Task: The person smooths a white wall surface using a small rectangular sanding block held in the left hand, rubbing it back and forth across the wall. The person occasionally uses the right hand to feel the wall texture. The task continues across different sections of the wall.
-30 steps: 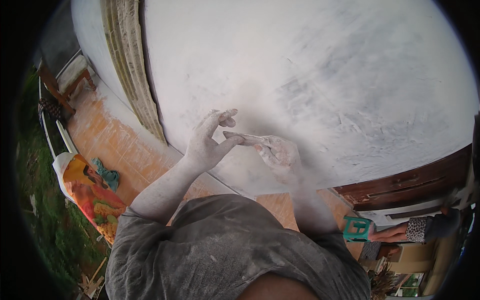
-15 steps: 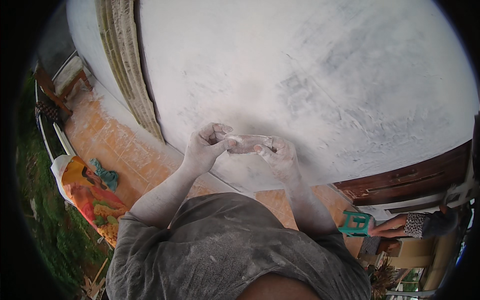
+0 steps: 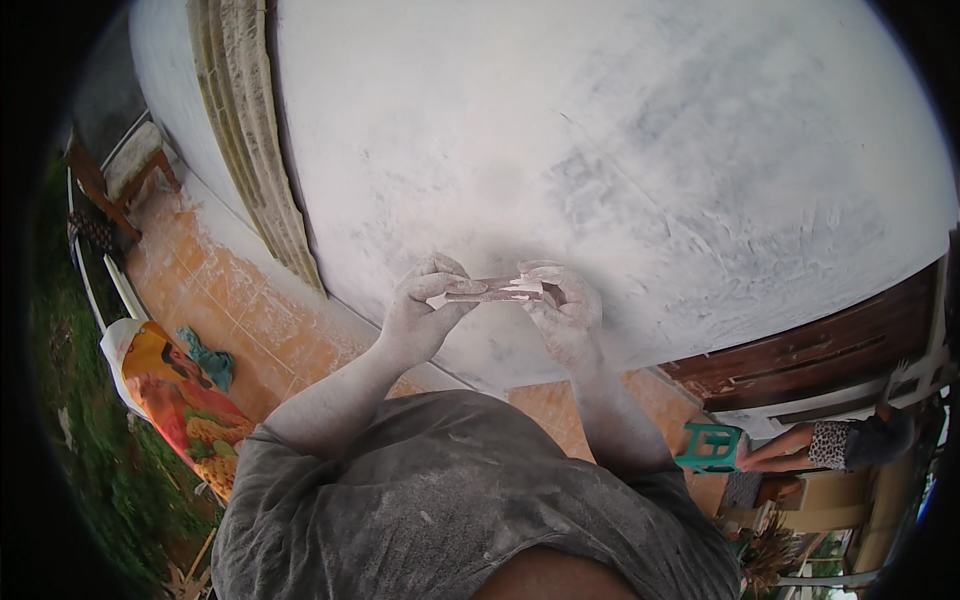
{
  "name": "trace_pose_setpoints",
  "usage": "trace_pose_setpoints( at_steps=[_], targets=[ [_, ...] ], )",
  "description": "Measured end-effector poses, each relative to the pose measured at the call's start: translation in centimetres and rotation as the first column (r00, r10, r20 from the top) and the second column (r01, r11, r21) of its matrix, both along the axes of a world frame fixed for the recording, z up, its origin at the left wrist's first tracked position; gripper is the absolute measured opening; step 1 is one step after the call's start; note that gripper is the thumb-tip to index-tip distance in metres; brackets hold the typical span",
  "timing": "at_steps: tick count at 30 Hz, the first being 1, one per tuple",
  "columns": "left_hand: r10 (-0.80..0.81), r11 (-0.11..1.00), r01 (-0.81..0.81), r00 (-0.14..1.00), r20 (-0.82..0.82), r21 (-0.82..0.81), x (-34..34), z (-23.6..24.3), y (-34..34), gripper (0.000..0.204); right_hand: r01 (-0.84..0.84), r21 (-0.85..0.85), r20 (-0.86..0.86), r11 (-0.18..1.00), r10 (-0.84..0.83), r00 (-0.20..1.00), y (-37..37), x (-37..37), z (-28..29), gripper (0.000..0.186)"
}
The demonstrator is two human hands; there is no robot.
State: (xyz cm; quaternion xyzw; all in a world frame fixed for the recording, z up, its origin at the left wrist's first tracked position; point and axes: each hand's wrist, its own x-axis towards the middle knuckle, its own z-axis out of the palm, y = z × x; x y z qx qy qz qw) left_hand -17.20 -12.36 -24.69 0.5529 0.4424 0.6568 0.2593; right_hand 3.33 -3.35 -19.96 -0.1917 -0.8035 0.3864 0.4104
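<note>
My left hand (image 3: 430, 300) and my right hand (image 3: 553, 300), both caked in pale powder, meet at the middle of the view, each pinching one end of a dusty brown-grey strip (image 3: 494, 289), which looks like sandpaper. The strip lies crosswise between the fingers, with a white edge or fold at its right end. Directly behind both hands is a white wall (image 3: 700, 150), patchy with grey smears.
An orange tiled floor (image 3: 240, 300) runs along the wall's base. On the left are a wooden chair (image 3: 140, 170), a teal cloth (image 3: 207, 362) and a printed banner (image 3: 180, 400). At right, another person (image 3: 870, 442) is on or beside a green stool (image 3: 710, 448), near brown wooden woodwork (image 3: 800, 340).
My left hand's fingers, spread a second ago, have closed on the strip. The strip now shows narrower than half a second ago, and my right hand's fingers have shifted on its end.
</note>
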Motion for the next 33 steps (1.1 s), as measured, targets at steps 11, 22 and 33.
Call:
trace_pose_setpoints(
  at_steps=[11,22,33],
  targets=[
    [0.592,0.774,-0.369,0.709,-0.383,0.514,-1.5,-1.0,-0.1,0.036,0.187,0.091,0.093,0.978,-0.195,0.976,-1.3,0.2,-0.3,0.025],
    [0.681,0.731,-0.394,0.472,-0.56,0.557,-4.7,-4.4,-2.0,0.031,-0.091,-0.938,-0.097,0.334,-0.001,0.995,-1.1,-2.3,-6.9,0.008],
    [0.678,0.734,-0.419,0.421,-0.602,0.534,-6.1,-6.3,-2.7,0.028,0.13,-0.898,0.19,0.421,0.104,0.976,-1.2,-4.2,-8.8,0.061]
  ],
)
